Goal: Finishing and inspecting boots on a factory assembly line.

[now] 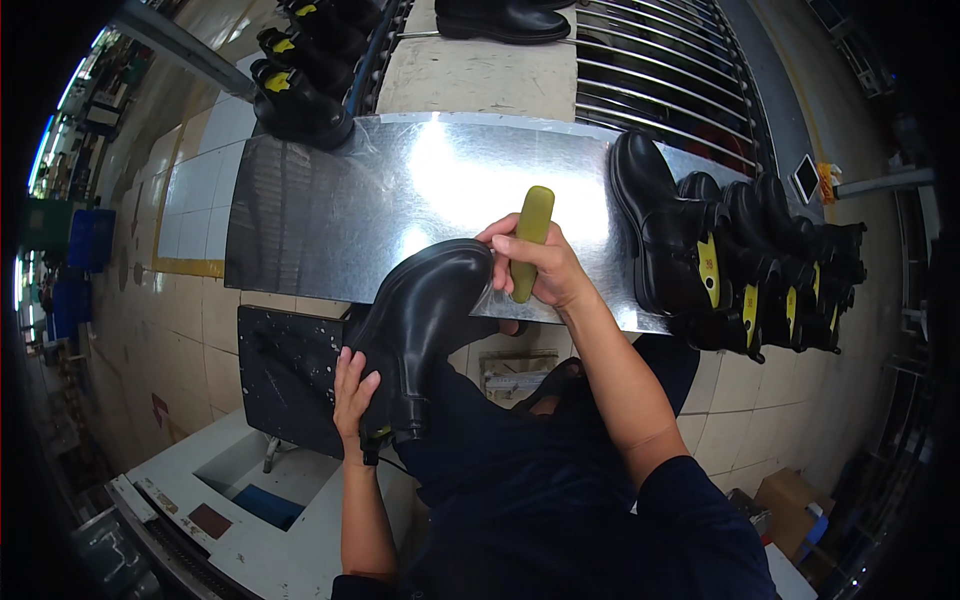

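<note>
At the centre of the frame a black ankle boot (pixel 425 320) is held over the lap, toe toward the metal-sheeted surface (pixel 330 210). Its heel end is gripped by the left hand (pixel 352 392), fingers curled closed around it. A yellow-green tool handle (pixel 530 240) is clasped upright in the closed right hand (pixel 540 270), touching the toe. More black boots (pixel 740 260) are lined up at the right.

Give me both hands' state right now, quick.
Left hand: closed on the black boot, at its ankle end.
Right hand: closed around a yellow-green tool handle, at the boot's toe.
</note>
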Tool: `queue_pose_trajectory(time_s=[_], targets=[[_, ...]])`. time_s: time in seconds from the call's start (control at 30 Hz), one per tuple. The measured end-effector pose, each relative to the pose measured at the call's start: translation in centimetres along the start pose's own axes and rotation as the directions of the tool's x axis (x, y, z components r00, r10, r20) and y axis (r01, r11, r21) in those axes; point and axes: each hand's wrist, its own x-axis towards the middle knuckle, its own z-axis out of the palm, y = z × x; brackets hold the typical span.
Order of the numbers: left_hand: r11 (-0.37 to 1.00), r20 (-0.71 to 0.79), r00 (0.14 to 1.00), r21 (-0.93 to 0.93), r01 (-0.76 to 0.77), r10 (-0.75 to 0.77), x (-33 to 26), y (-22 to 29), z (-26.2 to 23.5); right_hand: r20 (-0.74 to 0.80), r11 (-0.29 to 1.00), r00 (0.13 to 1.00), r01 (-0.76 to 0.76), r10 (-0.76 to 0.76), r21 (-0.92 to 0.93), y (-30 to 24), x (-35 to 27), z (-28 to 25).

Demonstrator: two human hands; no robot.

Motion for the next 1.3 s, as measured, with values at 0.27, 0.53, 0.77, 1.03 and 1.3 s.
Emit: queue_pose_trajectory(time_s=[0.27,0.53,0.77,1.03,1.3], targets=[[1.0,-0.005,1.0,0.0,0.03,-0.03,0.6,0.6,0.1,-0.049,0.999,0.999,-0.004,0.002,-0.041,-0.2,-0.3,0.1],[0.998,0.0,1.0,0.068,-0.006,0.006,0.6,0.8,0.4,-0.074,0.999,0.997,0.004,-0.006,-0.033,-0.1,-0.4,0.2],[0.999,-0.012,1.0,0.048,0.003,-0.002,0.7,0.9,0.3,-0.1,0.998,0.995,0.023,-0.029,-0.06,0.2,-0.3,0.4],[1.0,-0.017,1.0,0.021,0.015,-0.015,0.8,0.9,0.3,-0.074,0.999,0.997,0.015,-0.018,-0.038,0.2,-0.2,0.4],[0.771,-0.115,0.878,-0.54,0.337,-0.464,4.5,0.1,-0.6,-0.232,0.976,0.968,0.05,-0.1,-0.214,1.2,-0.8,1.9]])
